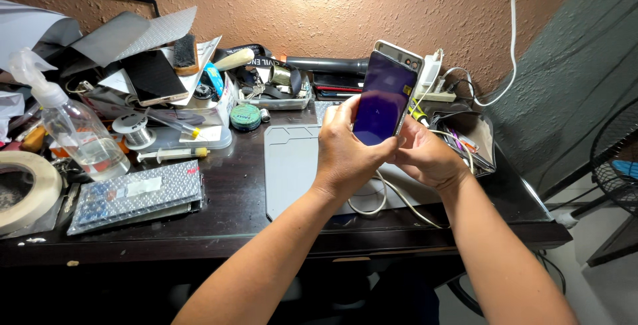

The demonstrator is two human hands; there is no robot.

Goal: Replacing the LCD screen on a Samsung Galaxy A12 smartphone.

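The person holds a slim smartphone with a dark purple glass front (pixel 384 99) up on end above the grey rectangular work mat (pixel 292 165) on the dark desk (pixel 232 232), tilted a little to the right. The left hand (pixel 345 155) wraps the phone's lower left edge, its fingers closed against the side and its thumb lying on the glass. The right hand (pixel 425 155) cups the lower right corner from behind, fingers curled together round the edge. At the top the purple front stands clear of the pale silver back shell (pixel 402 52), so the two parts look only partly seated or partly parted; I cannot tell which. Whatever the case, the phone is not one closed slab yet, and the upper edge would be what is left to deal with.

A white cable (pixel 382 202) loops on the mat just below the hands. Left of the mat lie a clear spray bottle (pixel 73 125), a roll of beige tape (pixel 26 189) and a flat silver bubble-foil pouch (pixel 133 195). Behind the mat sits a second, gold-edged phone (pixel 154 76) on a heap of clutter.
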